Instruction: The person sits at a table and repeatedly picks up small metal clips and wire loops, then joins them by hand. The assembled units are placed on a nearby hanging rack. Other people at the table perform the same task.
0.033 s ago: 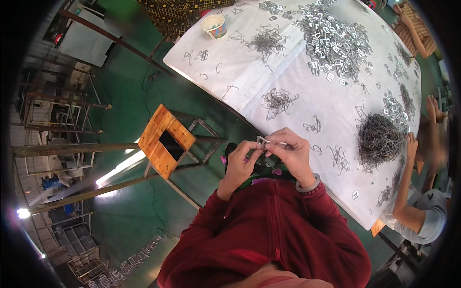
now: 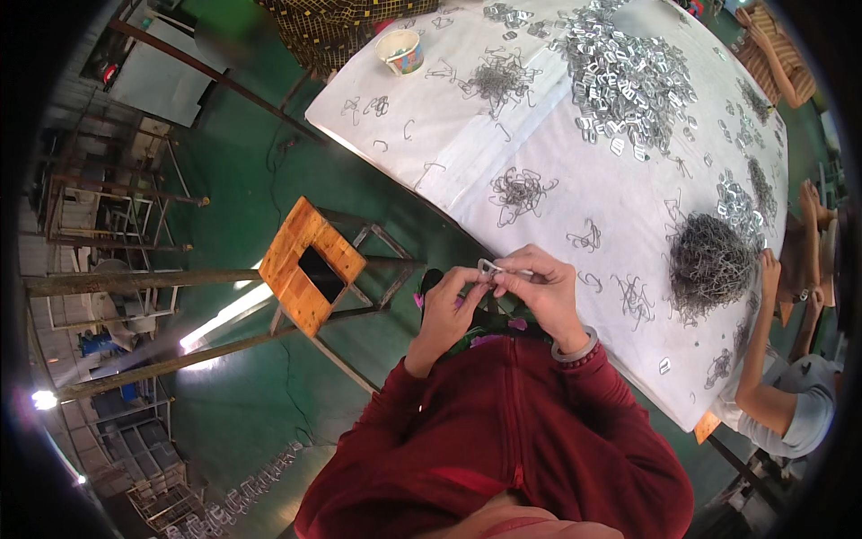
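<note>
Just past the table's near edge, in front of my red jacket, my left hand (image 2: 449,311) and my right hand (image 2: 544,289) meet fingertip to fingertip. Both are closed in a pinch on a small light-coloured metal buckle (image 2: 488,268). Fingers cover much of it, and I cannot make out whether a bent wire is joined to it. Nearest on the white-covered table (image 2: 557,193) are a few bent wire hooks (image 2: 589,280) and a small cluster of wire hooks (image 2: 519,191).
A large heap of metal buckles (image 2: 628,85) lies on the far side. At right sits a dense tangle of wire hooks (image 2: 714,260), near a co-worker's hand (image 2: 769,269). A paper tub (image 2: 400,52) stands far left. On a wooden stool (image 2: 289,269) rests a black phone (image 2: 321,273).
My right hand has tilted and shifted slightly, still pinching the buckle with the left. At the right edge a co-worker's hands and arms have moved.
</note>
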`<state>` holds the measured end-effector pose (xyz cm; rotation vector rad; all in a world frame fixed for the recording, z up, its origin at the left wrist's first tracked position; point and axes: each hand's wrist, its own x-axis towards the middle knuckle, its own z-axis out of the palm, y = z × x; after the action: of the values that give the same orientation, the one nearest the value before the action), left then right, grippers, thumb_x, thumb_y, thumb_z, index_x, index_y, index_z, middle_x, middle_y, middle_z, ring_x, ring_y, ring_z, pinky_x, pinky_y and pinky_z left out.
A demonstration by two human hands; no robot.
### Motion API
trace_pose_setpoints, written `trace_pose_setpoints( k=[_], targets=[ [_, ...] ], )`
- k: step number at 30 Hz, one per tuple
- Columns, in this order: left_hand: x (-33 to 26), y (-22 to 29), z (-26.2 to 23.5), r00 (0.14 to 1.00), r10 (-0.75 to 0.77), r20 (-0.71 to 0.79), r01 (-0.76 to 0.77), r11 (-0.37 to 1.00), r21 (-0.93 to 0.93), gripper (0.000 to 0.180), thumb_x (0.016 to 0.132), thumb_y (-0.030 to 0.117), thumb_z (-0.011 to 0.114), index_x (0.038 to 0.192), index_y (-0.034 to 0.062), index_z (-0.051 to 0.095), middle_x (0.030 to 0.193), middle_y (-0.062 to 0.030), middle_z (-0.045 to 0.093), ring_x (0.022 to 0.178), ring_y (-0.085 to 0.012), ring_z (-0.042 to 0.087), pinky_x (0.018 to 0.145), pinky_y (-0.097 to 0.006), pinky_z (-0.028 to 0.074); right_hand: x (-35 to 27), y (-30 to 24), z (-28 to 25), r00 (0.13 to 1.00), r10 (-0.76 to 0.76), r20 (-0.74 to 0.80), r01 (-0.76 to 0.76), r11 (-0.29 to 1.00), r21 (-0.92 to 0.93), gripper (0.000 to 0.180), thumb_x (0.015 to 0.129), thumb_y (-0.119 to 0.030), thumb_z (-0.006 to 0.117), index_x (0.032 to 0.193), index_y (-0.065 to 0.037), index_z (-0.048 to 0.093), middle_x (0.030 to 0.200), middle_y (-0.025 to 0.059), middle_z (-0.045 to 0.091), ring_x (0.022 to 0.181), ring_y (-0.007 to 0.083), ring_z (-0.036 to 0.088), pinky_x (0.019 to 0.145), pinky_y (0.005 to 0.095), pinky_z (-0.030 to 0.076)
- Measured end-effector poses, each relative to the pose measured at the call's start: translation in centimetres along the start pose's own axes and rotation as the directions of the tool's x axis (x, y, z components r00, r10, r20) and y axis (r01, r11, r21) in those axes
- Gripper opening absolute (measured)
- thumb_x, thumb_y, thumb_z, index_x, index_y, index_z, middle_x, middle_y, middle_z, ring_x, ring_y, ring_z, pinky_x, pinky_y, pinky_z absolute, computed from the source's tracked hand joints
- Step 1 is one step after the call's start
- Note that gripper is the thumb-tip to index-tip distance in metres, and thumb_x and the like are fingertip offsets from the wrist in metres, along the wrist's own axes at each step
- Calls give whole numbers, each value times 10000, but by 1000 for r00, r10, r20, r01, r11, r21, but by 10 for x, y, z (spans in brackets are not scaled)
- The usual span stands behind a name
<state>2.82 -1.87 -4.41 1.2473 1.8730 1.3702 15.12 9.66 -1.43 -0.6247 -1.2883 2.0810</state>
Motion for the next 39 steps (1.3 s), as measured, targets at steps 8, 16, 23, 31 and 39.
trace_pose_setpoints(
  k=[8, 16, 23, 31, 39],
  targets=[
    [32, -30, 1, 967, -2, -256, -69, 961, -268, 160, 919, 2, 497, 1063, -31, 558, 1087, -134, 622, 956, -204, 599, 882, -299, 444, 8, 15, -12, 999, 26, 28, -30, 990, 137, 119, 782, 113, 644, 890, 70, 667, 862, 116, 620, 695, 172, 644, 625, 260, 544],
    [227, -63, 24, 912, 405, 68, -393, 813, 431, 294, 816, -25, 538, 1084, 48, 633, 1085, -133, 621, 1027, -307, 530, 893, -365, 431, -1, 16, -32, 962, 115, 246, -129, 991, 41, 107, 864, -4, 618, 949, 28, 675, 874, 62, 626, 728, 106, 623, 645, 237, 507],
    [267, -78, 26, 854, 296, 428, -519, 546, 658, 137, 812, 16, 557, 946, 30, 584, 945, -124, 580, 962, -309, 524, 802, -401, 471, -8, 15, -39, 954, 133, 268, -135, 991, -10, 123, 852, -8, 640, 967, 12, 678, 843, 30, 601, 698, 83, 595, 615, 212, 468],
    [222, -84, 7, 875, 425, 233, -482, 716, 505, 104, 856, 42, 529, 952, 1, 532, 922, -179, 555, 926, -362, 521, 774, -424, 458, -9, 14, -17, 954, 103, 280, -97, 995, -34, 102, 843, 24, 633, 939, 35, 666, 835, 32, 598, 688, 79, 606, 584, 201, 471],
    [107, 0, -18, 996, 89, -29, -92, 987, -135, 70, 906, -7, 529, 954, -53, 552, 853, -81, 591, 698, -111, 581, 673, -247, 483, -13, 9, -4, 969, 91, 228, -76, 994, -73, 103, 834, 46, 628, 933, 46, 657, 845, 53, 611, 687, 93, 611, 604, 214, 490]
  ],
)
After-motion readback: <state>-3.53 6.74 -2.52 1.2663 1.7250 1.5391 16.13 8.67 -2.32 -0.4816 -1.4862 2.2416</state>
